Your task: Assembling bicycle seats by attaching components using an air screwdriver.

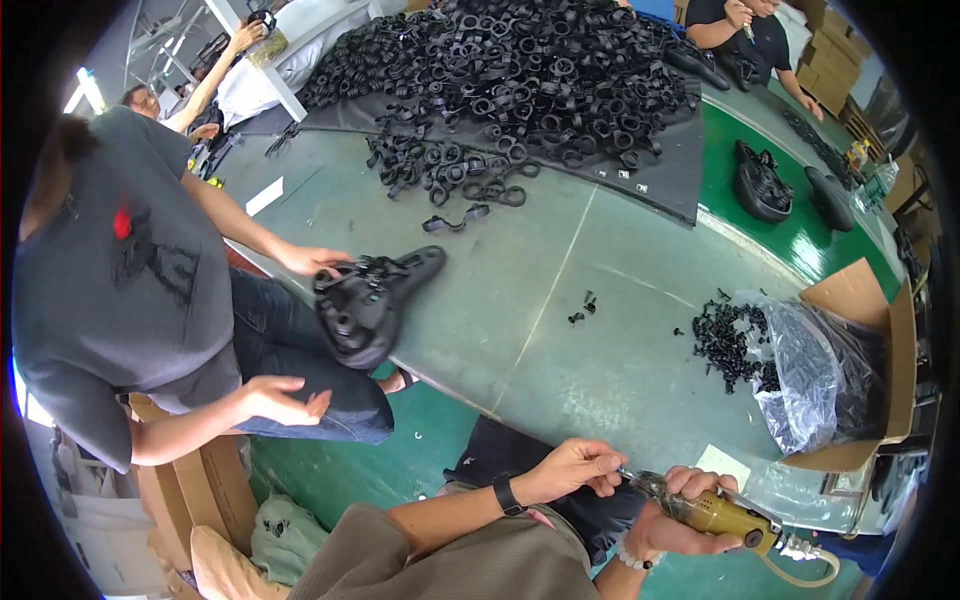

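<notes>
In my right hand (680, 515) is an olive-gold air screwdriver (712, 510), its bit pointing left and a pale hose leaving its rear end. My left hand (572, 470), with a dark watch on the wrist, pinches its fingertips together right at the bit's tip. Whatever sits between those fingers is too small to make out. Both hands are over the near table edge. Across to the left, a co-worker's hand (310, 260) touches a black bicycle saddle (365, 305), underside up, at the table edge; that person's other hand (285, 400) is open.
A big pile of black ring clamps (520, 70) covers the far table (480, 300). A few black screws (583, 308) lie mid-table. More screws (730, 345) spill from a plastic bag in a cardboard box (870, 300) at right. Saddles (765, 180) and another worker are beyond.
</notes>
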`<state>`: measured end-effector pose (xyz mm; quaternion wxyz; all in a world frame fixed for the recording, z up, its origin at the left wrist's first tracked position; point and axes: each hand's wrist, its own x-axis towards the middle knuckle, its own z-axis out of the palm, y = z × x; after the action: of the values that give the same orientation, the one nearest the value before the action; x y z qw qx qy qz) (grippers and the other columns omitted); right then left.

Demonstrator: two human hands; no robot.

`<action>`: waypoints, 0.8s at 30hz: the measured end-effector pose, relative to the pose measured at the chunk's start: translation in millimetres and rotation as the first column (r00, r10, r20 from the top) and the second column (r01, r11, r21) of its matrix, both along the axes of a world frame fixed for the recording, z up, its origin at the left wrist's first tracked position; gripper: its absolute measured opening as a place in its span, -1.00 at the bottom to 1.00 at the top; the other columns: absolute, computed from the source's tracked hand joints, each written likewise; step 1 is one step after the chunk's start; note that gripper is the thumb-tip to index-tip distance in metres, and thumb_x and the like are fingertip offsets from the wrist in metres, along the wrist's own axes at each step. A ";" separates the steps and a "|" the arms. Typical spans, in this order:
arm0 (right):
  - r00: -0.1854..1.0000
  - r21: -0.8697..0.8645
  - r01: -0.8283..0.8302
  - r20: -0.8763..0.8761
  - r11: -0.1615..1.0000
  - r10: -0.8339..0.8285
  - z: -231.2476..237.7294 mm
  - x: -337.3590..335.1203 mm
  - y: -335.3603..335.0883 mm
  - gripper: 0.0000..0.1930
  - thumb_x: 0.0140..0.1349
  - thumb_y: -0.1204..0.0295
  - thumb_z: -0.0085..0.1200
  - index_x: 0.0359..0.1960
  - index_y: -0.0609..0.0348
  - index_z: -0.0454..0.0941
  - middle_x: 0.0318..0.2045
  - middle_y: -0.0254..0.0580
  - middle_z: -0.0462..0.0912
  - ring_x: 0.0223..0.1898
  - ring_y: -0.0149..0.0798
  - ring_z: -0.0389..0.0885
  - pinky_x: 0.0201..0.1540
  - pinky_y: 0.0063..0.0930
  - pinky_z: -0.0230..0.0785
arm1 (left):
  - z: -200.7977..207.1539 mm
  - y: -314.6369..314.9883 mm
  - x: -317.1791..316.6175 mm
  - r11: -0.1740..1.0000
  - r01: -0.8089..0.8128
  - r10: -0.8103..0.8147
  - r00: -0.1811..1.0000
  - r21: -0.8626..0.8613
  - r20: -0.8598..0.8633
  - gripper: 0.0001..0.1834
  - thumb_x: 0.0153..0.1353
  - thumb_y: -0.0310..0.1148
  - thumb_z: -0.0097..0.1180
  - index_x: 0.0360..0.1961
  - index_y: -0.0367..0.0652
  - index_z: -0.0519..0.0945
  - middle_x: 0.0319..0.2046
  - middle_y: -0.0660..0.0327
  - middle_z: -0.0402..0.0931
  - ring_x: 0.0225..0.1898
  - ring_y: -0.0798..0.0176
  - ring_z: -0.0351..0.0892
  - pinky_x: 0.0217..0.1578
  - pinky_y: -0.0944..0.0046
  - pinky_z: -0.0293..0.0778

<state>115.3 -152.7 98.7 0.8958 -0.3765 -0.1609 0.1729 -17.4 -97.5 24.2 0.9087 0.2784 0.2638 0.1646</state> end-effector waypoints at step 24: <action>0.973 0.063 -0.223 -0.037 0.973 0.226 27.5 23.3 -30.2 -0.22 0.14 -0.42 -0.32 -0.15 0.14 0.36 -0.72 -0.24 0.34 -0.79 -0.27 0.27 -0.72 -0.41 0.17 | -10.1 145.4 -174.0 0.284 -0.242 0.893 0.419 0.928 -0.164 -0.63 0.27 -0.52 0.02 0.10 -0.32 0.34 -0.38 0.21 0.50 -0.45 0.47 0.43 -0.44 0.47 0.36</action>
<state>138.6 -182.9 126.2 0.8845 -0.3256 -0.1877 0.2765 -191.4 47.9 14.1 0.3627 0.5602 0.5561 0.4953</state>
